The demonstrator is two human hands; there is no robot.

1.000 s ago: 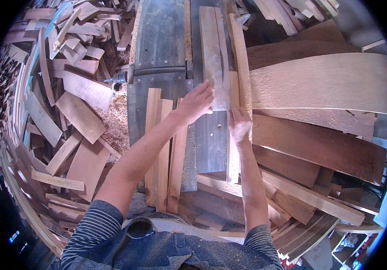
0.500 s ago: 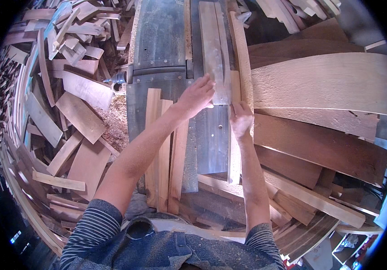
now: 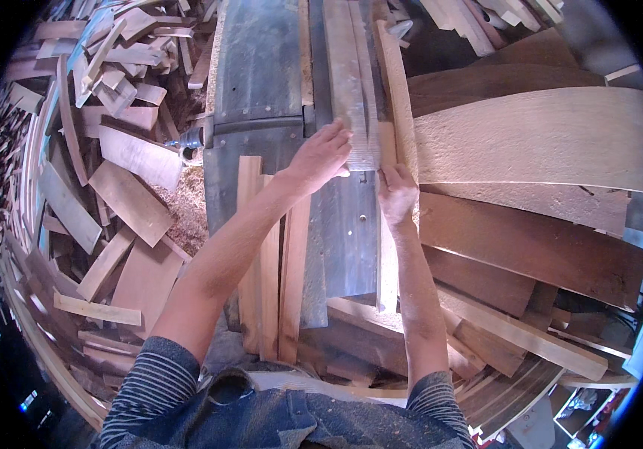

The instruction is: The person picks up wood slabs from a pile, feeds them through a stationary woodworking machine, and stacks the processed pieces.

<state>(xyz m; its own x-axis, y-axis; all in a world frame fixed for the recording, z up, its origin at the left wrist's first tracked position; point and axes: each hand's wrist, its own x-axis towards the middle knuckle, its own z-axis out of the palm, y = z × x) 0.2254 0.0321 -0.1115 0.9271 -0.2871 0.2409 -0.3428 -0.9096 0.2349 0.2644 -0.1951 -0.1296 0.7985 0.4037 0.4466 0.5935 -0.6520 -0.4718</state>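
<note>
A pale wooden board (image 3: pixel 351 82) lies lengthwise on the grey metal machine table (image 3: pixel 261 67). My left hand (image 3: pixel 321 153) lies flat on the board's near end, fingers spread. My right hand (image 3: pixel 396 196) presses on the board's near right corner, beside a narrow wooden strip (image 3: pixel 394 90) that runs along the board's right side. Several thin wooden slats (image 3: pixel 276 262) lie on the near part of the table under my left forearm.
Heaps of cut wood offcuts (image 3: pixel 104 172) fill the left side, with sawdust (image 3: pixel 183 206) by the table. Wide curved planks (image 3: pixel 538 135) are stacked on the right. More strips (image 3: pixel 516 337) lie at the lower right.
Both hands have moved away from me along the table, and the board has slid forward with them.
</note>
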